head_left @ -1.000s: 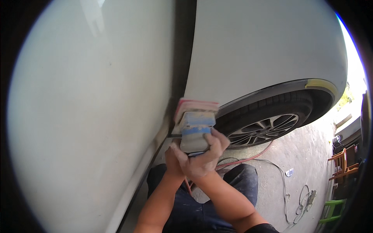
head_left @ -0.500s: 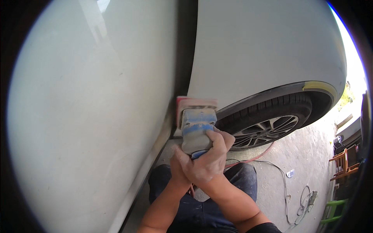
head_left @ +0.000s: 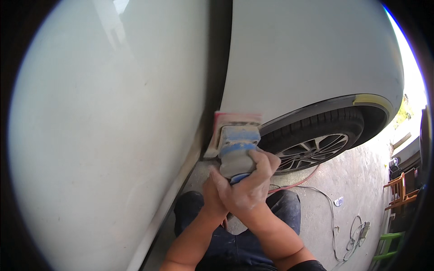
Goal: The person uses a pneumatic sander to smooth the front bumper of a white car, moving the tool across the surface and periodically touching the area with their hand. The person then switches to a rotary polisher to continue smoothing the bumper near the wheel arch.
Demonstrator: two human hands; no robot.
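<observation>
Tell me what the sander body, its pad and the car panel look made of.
Sander: grey and blue moulded plastic by its look, matte and coated in dust.
Pad: pinkish, thin and flat, perhaps foam or abrasive sheet; too blurred to tell.
Car panel: painted sheet metal, likely; smooth white surface, dull rather than glossy.

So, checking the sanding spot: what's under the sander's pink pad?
The sander presses its pink pad against the white car panel by the wheel. The paint beneath is covered.
</observation>
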